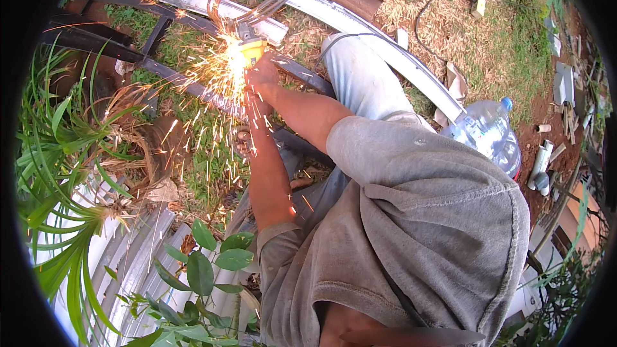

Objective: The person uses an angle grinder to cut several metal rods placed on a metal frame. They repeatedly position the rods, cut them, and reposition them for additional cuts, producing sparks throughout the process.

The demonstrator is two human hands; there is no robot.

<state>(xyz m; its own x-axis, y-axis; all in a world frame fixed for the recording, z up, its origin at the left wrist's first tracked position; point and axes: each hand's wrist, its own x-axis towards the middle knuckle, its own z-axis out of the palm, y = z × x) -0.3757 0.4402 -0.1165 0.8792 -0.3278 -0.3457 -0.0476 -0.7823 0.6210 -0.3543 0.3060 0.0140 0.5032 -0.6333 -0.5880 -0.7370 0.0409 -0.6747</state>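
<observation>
My right hand (263,74) is closed around the yellow body of an angle grinder (253,51). Its grey metal head (245,31) is up against a bundle of thin bent metal rods (273,5), and bright orange sparks (222,67) spray down and to the left. My left hand (255,101) is close below the right one, by the rear of the grinder; glare and sparks hide its fingers, so its grip does not show. A dark metal bar (173,77) runs beneath the sparks. Bare toes (243,140) show beside my left forearm.
White curved metal channels (334,19) lie across the far side. A large clear plastic bottle (485,130) is at my right. Leafy plants (71,154) and corrugated sheets (148,250) fill the left. A dark cable (421,16) trails over dry grass; pipe pieces (541,160) lie far right.
</observation>
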